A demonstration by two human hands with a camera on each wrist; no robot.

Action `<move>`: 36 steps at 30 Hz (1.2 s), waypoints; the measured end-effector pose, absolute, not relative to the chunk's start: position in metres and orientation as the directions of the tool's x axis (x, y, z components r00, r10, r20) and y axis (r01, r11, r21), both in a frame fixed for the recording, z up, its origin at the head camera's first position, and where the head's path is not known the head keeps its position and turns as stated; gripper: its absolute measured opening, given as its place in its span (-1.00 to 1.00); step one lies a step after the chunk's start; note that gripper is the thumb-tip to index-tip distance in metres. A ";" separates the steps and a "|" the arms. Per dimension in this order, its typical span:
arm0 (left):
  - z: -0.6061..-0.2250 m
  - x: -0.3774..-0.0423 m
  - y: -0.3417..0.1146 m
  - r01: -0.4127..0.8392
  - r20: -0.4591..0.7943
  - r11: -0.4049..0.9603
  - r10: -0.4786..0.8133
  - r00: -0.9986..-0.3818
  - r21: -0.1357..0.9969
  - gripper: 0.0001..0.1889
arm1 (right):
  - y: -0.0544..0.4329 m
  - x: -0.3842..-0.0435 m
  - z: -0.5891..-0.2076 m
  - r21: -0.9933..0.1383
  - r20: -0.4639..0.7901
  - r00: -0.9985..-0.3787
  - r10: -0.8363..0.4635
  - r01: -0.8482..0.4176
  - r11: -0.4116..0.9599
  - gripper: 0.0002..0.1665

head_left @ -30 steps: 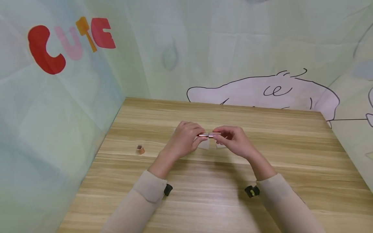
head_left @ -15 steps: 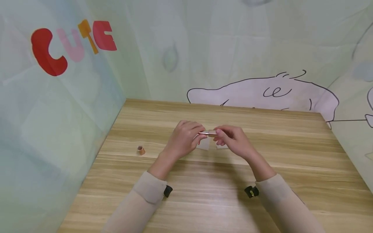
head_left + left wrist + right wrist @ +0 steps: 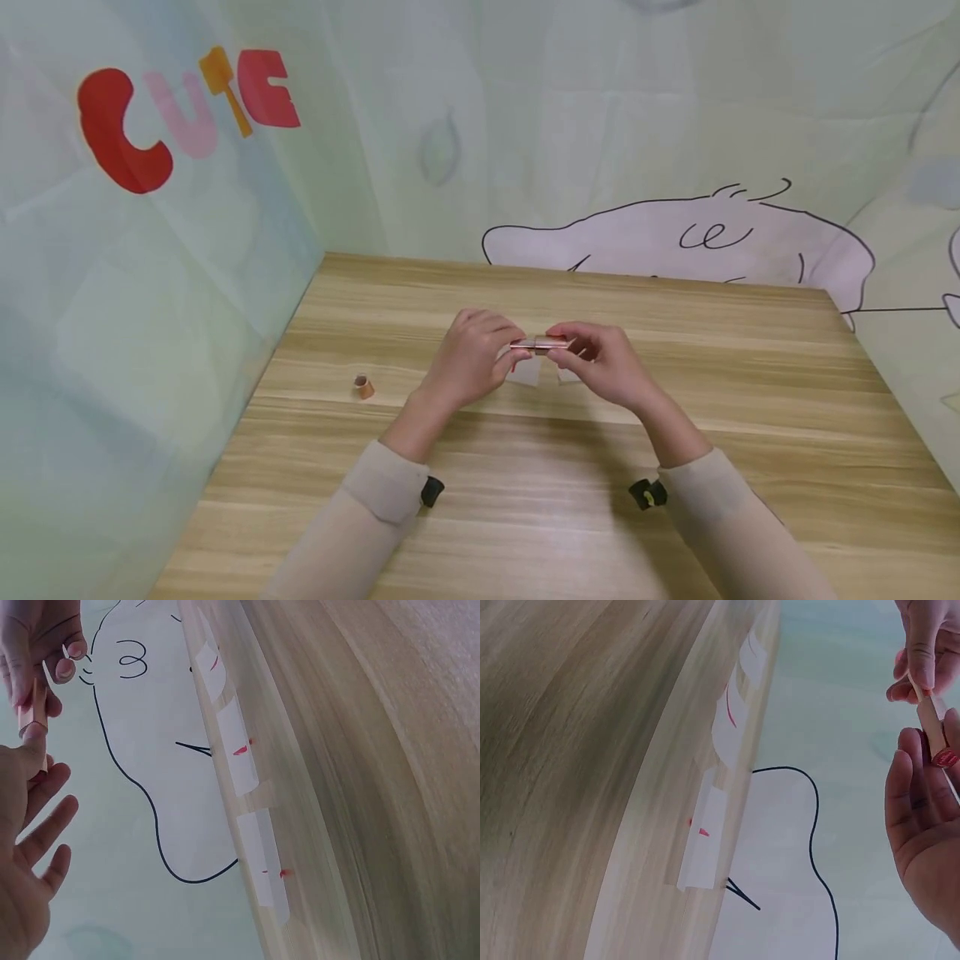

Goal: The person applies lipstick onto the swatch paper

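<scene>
A slim rose-gold lipstick tube is held level above the table, between both hands. My left hand pinches its left end between thumb and fingers. The right hand pinches the other end, its thumb on the near side. A round red label shows at one end of the tube in the right wrist view. Under the hands lie white paper pieces, partly hidden; in the left wrist view a paper piece bears a red smear.
A short copper-coloured hollow cylinder, like a lipstick cap, stands on the wooden table left of the hands. Printed cloth walls rise behind the table and along its left side.
My right thumb rolled up over the tube half a second ago and is now back on its near side. The left hand keeps its pinch, almost unmoved.
</scene>
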State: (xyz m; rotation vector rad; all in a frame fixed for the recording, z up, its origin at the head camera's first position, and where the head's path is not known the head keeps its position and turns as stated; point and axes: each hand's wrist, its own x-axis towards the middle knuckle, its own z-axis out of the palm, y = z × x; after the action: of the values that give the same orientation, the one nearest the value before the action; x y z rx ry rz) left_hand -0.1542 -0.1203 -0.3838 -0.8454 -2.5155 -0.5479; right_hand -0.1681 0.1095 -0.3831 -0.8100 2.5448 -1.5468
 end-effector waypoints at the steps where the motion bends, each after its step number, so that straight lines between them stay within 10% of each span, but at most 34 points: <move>1: -0.383 -0.154 -0.120 0.632 0.498 0.738 0.467 -0.731 0.237 -0.77 | 0.110 -0.168 -0.384 -0.824 0.243 -0.853 -0.462 -0.433 0.365 -0.72; 18: -0.385 -0.153 -0.120 0.684 0.609 0.706 0.466 -0.642 0.180 -0.80 | 0.108 -0.168 -0.381 -0.907 0.168 -0.848 -0.504 -0.332 0.257 -0.77; 36: -0.383 -0.150 -0.125 0.654 0.536 0.720 0.467 -0.703 0.231 -0.73 | 0.109 -0.164 -0.387 -0.871 0.232 -0.838 -0.493 -0.405 0.279 -0.72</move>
State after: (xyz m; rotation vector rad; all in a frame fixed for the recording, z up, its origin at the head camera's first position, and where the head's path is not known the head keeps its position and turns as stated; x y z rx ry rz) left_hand -0.1496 -0.1248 -0.3832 -0.8594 -2.4793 -0.5695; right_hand -0.1643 0.1087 -0.3871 -0.8607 2.4446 -1.6238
